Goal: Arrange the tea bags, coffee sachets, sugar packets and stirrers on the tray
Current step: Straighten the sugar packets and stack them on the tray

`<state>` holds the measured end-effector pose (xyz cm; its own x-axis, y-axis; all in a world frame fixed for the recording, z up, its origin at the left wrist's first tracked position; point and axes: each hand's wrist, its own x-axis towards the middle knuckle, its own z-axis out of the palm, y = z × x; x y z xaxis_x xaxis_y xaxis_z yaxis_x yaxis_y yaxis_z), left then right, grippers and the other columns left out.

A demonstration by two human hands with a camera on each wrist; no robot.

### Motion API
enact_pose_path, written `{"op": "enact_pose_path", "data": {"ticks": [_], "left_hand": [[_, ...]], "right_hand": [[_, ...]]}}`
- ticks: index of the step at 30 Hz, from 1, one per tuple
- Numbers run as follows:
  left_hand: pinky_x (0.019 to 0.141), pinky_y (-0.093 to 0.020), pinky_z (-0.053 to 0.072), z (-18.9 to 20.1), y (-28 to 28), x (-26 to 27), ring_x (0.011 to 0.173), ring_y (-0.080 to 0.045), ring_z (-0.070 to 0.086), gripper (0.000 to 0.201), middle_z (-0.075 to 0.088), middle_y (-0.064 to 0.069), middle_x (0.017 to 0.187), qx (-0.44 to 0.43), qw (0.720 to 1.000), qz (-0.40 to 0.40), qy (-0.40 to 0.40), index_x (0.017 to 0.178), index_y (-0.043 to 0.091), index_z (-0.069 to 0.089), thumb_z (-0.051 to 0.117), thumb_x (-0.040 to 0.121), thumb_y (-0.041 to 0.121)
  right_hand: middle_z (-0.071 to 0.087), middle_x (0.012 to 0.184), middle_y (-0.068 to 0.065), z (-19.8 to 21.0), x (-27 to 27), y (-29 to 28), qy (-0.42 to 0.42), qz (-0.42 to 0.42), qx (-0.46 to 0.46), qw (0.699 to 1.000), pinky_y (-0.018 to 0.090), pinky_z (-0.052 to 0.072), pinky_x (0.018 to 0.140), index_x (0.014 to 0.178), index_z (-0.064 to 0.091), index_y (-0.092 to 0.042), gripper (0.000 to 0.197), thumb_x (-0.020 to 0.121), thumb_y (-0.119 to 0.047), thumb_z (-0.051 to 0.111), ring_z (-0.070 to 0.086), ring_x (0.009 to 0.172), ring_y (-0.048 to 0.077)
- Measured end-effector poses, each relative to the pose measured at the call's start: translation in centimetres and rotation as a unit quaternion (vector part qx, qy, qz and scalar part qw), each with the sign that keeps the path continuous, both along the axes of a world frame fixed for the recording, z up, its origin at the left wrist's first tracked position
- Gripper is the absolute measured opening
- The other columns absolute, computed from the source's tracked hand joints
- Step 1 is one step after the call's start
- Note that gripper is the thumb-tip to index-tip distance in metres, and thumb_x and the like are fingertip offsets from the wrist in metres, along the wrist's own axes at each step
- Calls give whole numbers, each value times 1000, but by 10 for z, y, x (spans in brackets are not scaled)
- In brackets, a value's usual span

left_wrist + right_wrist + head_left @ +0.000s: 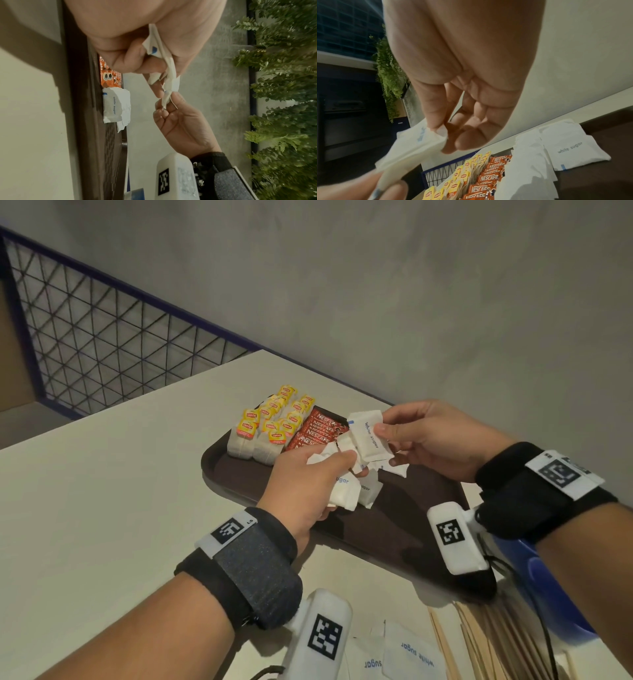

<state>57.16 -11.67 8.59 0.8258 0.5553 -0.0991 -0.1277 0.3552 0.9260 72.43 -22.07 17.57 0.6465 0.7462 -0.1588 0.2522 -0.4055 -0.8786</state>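
A dark brown tray (pixel 394 518) lies on the white table. At its far end stand yellow-tagged tea bags (pixel 270 426) beside red coffee sachets (pixel 315 433). My left hand (pixel 308 477) grips a bunch of white sugar packets (pixel 346 491) above the tray. My right hand (pixel 411 436) pinches one sugar packet (pixel 366 436) from that bunch between thumb and fingers. More sugar packets (pixel 570 146) lie on the tray by the sachets (pixel 489 177). Loose sugar packets (pixel 407 652) and wooden stirrers (pixel 486 642) lie on the table near me.
A grey wall runs along the table's far right side. A blue-framed wire mesh panel (pixel 102 337) stands behind the table on the left. A blue object (pixel 548 587) sits at the tray's near right corner. Green plants (pixel 283 94) show in the left wrist view.
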Motion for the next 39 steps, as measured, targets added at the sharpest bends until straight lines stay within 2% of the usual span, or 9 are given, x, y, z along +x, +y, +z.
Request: {"op": "enact_pose_path", "data": {"ticks": [5, 9, 11, 15, 23, 29, 33, 36, 39], "left_hand": [[45, -21, 43, 0, 0, 0, 67, -9, 64, 2, 78, -2, 94, -6, 1000, 18, 3, 92, 28, 75, 74, 92, 27], [47, -23, 42, 0, 0, 0, 52, -1, 62, 31, 78, 3, 81, -4, 1000, 28, 6, 65, 38, 77, 73, 93, 23], [44, -20, 41, 0, -1, 0, 49, 1, 62, 23, 78, 3, 78, -11, 999, 35, 5, 72, 31, 76, 72, 93, 21], [39, -17, 38, 1, -2, 0, 49, 0, 61, 5, 78, -8, 94, -22, 999, 44, -1, 96, 22, 75, 72, 93, 20], [41, -15, 41, -1, 2, 3, 53, 0, 64, 15, 75, 5, 73, -30, 998, 48, -22, 78, 22, 74, 73, 92, 14], [42, -15, 43, -2, 2, 4, 54, 1, 65, 12, 74, 5, 73, -33, 999, 38, -21, 83, 20, 75, 72, 92, 14], [41, -14, 40, -2, 1, 3, 51, 1, 63, 7, 74, 4, 73, -27, 999, 28, -18, 91, 18, 76, 72, 93, 13], [41, -15, 40, -3, -1, 3, 52, 0, 63, 4, 75, 1, 81, -4, 1000, 14, -4, 94, 20, 76, 73, 93, 17], [42, -17, 40, -4, -5, 3, 56, -2, 63, 3, 76, 1, 83, 14, 1000, -1, 8, 92, 23, 76, 74, 92, 21]], "right_hand": [[68, 79, 7, 6, 17, -7, -11, -68, 41, 997, 32, 57, 68, 105, 68, 1, 12, 94, -2, 66, 55, 57, 11], [64, 96, 20, 0, 51, -19, -171, -131, -79, 973, 40, 60, 71, 103, 67, 3, 10, 98, -3, 61, 59, 73, 23], [66, 100, 21, -12, 67, -23, -226, -118, -201, 946, 42, 61, 71, 103, 67, -2, 10, 97, -5, 60, 64, 74, 27], [64, 94, 9, -32, 87, -15, -267, -67, -360, 891, 27, 56, 55, 100, 67, -13, 8, 97, -12, 60, 67, 63, 24], [67, 86, 2, -49, 110, 13, -318, -53, -373, 870, 24, 53, 51, 99, 72, -16, 8, 93, -14, 68, 63, 69, 17], [67, 89, -1, -52, 113, 18, -379, -68, -342, 857, 26, 48, 58, 90, 73, -17, 8, 88, -25, 75, 60, 72, 11], [72, 85, 8, -28, 97, 14, -351, -89, -249, 898, 36, 56, 69, 96, 71, -14, 22, 92, -36, 70, 69, 74, 25], [73, 95, 11, 3, 56, 12, -179, -46, -127, 975, 36, 52, 73, 106, 72, -9, 35, 93, -41, 69, 65, 78, 22], [72, 102, 11, 33, 16, 8, -70, 73, -131, 986, 36, 51, 78, 116, 72, -8, 52, 84, -49, 67, 64, 86, 22]]}}
